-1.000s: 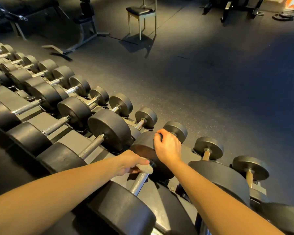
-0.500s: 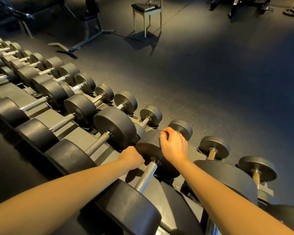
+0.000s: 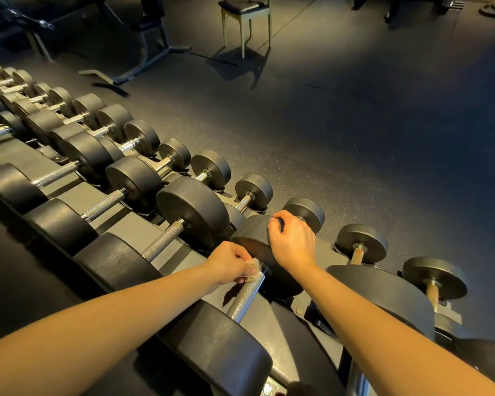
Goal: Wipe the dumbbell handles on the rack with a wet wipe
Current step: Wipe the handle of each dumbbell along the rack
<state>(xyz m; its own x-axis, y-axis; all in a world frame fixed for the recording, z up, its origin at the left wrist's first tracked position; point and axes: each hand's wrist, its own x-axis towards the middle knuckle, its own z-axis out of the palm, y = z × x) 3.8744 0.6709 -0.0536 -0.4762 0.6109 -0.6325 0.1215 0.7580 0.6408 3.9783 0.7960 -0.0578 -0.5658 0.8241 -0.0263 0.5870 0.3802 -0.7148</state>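
A long rack [image 3: 117, 221] carries rows of black dumbbells with knurled steel handles. My left hand [image 3: 229, 262] pinches a crumpled whitish wet wipe [image 3: 252, 271] and holds it against the far end of the nearest dumbbell's handle [image 3: 245, 298]. My right hand [image 3: 293, 241] grips the top edge of that dumbbell's far weight head [image 3: 252, 238], fingers curled over its rim. The near weight head [image 3: 223, 347] sits at the bottom centre.
More dumbbells [image 3: 192, 210] line the rack to the left, smaller ones [image 3: 362, 242] on the tier beyond. The dark rubber floor [image 3: 355, 138] stretches behind the rack. A stool [image 3: 245, 18] and a bench frame [image 3: 143, 50] stand farther back.
My left hand has turned on the handle's far end, and the wipe, hidden half a second ago, shows again. My right hand keeps its hold on the weight head. The camera view shifted slightly.
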